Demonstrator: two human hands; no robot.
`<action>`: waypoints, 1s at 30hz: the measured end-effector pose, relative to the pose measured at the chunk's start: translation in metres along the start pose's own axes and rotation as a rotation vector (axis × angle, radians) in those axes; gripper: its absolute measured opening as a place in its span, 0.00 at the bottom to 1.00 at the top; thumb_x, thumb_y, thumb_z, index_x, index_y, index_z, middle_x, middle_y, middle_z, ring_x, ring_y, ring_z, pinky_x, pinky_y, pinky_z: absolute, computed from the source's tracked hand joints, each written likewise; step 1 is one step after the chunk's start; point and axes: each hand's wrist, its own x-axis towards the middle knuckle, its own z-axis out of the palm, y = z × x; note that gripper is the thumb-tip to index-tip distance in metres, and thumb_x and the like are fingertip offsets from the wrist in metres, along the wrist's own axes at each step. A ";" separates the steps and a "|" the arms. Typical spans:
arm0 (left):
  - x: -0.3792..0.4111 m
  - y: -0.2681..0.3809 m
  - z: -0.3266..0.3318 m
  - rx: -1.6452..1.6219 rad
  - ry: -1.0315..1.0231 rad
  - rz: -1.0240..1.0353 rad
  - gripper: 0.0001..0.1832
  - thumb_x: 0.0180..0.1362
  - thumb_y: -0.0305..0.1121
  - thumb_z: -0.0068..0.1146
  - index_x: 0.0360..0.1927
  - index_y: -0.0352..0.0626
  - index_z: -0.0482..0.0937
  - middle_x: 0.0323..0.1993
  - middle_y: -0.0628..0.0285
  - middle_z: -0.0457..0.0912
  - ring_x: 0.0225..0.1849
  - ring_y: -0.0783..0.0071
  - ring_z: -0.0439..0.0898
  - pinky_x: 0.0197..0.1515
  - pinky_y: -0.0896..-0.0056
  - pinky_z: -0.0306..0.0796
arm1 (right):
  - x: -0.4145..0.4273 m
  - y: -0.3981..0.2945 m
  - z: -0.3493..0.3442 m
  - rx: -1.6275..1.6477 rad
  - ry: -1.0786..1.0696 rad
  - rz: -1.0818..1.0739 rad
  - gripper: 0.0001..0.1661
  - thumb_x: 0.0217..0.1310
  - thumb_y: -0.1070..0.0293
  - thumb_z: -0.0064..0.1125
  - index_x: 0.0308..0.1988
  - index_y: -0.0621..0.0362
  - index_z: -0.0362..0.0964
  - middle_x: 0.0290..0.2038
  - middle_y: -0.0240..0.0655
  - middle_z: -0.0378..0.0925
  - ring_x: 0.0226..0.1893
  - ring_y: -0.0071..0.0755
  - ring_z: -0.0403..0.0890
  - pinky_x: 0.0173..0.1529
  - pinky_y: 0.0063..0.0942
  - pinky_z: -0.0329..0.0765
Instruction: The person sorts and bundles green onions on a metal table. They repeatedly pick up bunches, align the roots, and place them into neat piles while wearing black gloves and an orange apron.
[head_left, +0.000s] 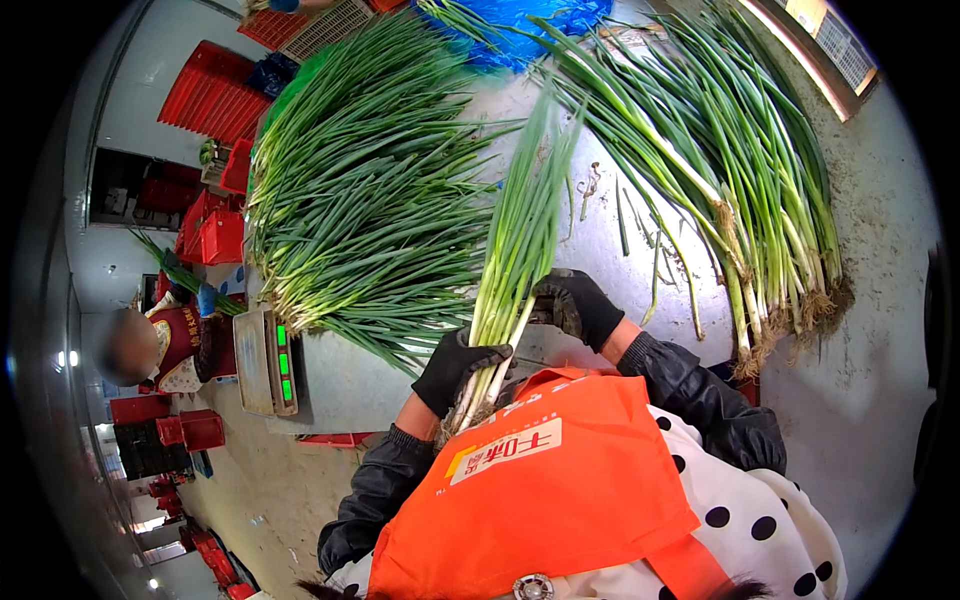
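Observation:
My left hand, in a black glove, is closed around the lower white stalks of a bunch of green onions. The roots point down toward my orange apron, and the green tops reach away over the metal table. My right hand, gloved too, has curled fingers at the right edge of this bunch, by an outer stalk. Whether it grips that stalk is hidden. To the left lies a large heap of green onions with pale root ends. On the right lies another pile of green onions with soil-covered roots.
A weighing scale with green lit displays stands at the table's left end. Beyond it, a co-worker holds green onions. Blue plastic sheeting lies at the far edge. Red crates are stacked left. Loose leaf scraps litter the tabletop.

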 end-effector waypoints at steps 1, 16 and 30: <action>-0.002 0.003 0.001 -0.030 0.013 -0.005 0.11 0.54 0.22 0.60 0.41 0.28 0.79 0.31 0.52 0.84 0.31 0.65 0.85 0.36 0.68 0.81 | 0.002 0.001 0.003 0.019 0.001 -0.015 0.14 0.65 0.72 0.52 0.50 0.63 0.71 0.44 0.40 0.80 0.44 0.38 0.83 0.50 0.38 0.81; -0.014 -0.004 -0.001 0.013 0.103 0.155 0.17 0.58 0.28 0.58 0.48 0.28 0.74 0.39 0.48 0.82 0.35 0.62 0.84 0.38 0.68 0.79 | -0.008 -0.006 0.011 0.062 -0.130 -0.033 0.18 0.64 0.71 0.56 0.53 0.64 0.70 0.48 0.44 0.78 0.48 0.41 0.81 0.52 0.37 0.81; -0.029 0.027 -0.035 -0.444 -0.164 0.185 0.07 0.63 0.31 0.51 0.37 0.38 0.68 0.22 0.67 0.63 0.19 0.76 0.61 0.25 0.73 0.59 | -0.018 -0.015 -0.022 -0.030 0.000 -0.028 0.19 0.66 0.67 0.57 0.53 0.64 0.70 0.46 0.42 0.79 0.46 0.37 0.82 0.44 0.25 0.83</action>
